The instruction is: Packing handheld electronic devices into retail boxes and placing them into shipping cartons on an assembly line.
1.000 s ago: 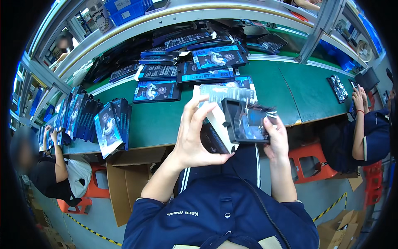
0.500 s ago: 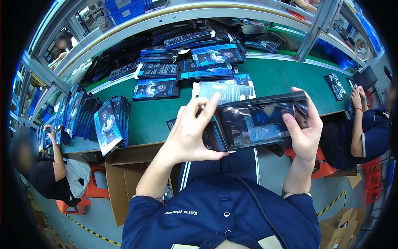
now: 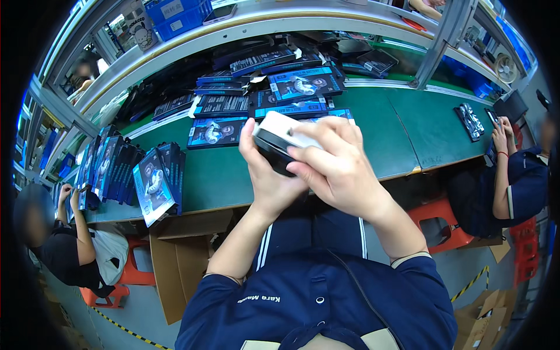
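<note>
A slim black box [image 3: 272, 156] is held up in front of me, tilted with one end toward me and partly covered by my fingers. A white, slightly blurred part [image 3: 277, 125] shows along its upper side. My left hand [image 3: 273, 185] wraps round the box from the left and below, thumb at its left edge. From the right, my right hand [image 3: 341, 166] closes its fingers on the end of the box and the white part. Behind my hands, black-and-blue printed boxes [image 3: 306, 84] lie piled on the green table [image 3: 385, 137].
More printed boxes [image 3: 153, 184] lean in a row at the table's left. A metal shelf [image 3: 233, 26] with blue bins [image 3: 175, 17] spans the back. One person [image 3: 64, 245] sits at left, another [image 3: 519, 186] at right beside a silvery packet [image 3: 470, 121]. An open carton [image 3: 175, 271] stands below.
The box has turned from lying broad side up to end-on and moved left. My right hand has come over from its right side to the end near my left hand.
</note>
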Available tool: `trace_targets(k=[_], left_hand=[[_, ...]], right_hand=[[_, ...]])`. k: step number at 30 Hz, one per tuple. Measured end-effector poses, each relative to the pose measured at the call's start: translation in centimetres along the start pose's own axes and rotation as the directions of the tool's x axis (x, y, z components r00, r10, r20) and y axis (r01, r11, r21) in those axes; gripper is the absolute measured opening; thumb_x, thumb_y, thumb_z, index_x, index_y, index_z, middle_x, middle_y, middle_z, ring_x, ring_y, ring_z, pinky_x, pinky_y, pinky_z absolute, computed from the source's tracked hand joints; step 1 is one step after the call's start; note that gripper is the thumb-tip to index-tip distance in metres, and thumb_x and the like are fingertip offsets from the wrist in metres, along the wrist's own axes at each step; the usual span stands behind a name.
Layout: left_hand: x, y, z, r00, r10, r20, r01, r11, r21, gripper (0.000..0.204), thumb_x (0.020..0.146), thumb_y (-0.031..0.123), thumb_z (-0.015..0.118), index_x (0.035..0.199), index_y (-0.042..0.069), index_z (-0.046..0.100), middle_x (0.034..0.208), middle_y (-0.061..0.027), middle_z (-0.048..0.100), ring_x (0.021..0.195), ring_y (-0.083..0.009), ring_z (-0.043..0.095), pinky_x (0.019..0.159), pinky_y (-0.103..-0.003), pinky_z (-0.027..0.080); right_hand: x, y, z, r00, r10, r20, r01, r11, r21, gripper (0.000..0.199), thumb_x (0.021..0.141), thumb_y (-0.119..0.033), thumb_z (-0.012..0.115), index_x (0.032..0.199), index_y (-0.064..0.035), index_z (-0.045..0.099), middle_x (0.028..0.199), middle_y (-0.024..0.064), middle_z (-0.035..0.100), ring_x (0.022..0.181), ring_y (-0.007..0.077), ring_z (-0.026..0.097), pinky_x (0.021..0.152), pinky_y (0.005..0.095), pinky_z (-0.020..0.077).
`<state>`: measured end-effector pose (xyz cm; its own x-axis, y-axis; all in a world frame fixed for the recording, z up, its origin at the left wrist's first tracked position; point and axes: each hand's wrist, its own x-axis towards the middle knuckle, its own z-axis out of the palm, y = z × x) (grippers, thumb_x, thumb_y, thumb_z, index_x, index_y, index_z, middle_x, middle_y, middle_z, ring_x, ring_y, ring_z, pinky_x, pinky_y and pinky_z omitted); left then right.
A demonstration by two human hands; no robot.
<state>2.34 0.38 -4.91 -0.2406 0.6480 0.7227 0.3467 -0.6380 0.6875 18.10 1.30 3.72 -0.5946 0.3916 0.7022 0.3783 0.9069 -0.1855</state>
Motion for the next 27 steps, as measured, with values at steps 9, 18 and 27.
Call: trace_targets(k=[9,18,27], left_hand=[[-0.6,-0.1,-1.2,0.991,0.105,-0.081,-0.1,0.993,0.06,0.091,0.056,0.026,0.097,0.12,0.008,0.035,0.127,-0.0163,0.045,0.113,-0.0266,0.054,0.095,-0.037,0.046],[1.6,1.9,-2.8,0.967,-0.248,0.055,0.226,0.745,-0.627,0.028,0.094,0.002,0.063,0.106,0.006,0.038,0.126,-0.0216,0.056,0.112,-0.0195,0.056,0.097,-0.032,0.045],[1.4,1.9,-2.2,0.973,-0.215,-0.084,0.166,0.905,-0.391,0.028,0.095,0.001,0.06,0.119,0.005,0.046,0.108,-0.0134,0.061,0.097,-0.0122,0.057,0.087,-0.025,0.045]], right_hand=[[-2.5,0.5,6.5,0.721,0.681,0.127,-0.032,-0.15,0.988,0.03,0.098,-0.003,0.047,0.128,0.0016,0.052,0.117,0.0112,0.061,0.106,0.0159,0.059,0.092,0.0296,0.0489],[-2.2,1.1,9.9,0.759,0.287,-0.584,0.113,0.826,0.552,0.023,0.091,0.0,0.063,0.11,0.0009,0.051,0.118,0.0211,0.059,0.109,0.0241,0.059,0.094,0.0345,0.0473],[-1.2,-1.4,8.0,0.684,0.674,-0.279,-0.016,0.396,0.918,0.023,0.092,0.004,0.059,0.111,-0.0021,0.047,0.112,0.0127,0.057,0.103,0.0173,0.056,0.094,0.0305,0.0436]])
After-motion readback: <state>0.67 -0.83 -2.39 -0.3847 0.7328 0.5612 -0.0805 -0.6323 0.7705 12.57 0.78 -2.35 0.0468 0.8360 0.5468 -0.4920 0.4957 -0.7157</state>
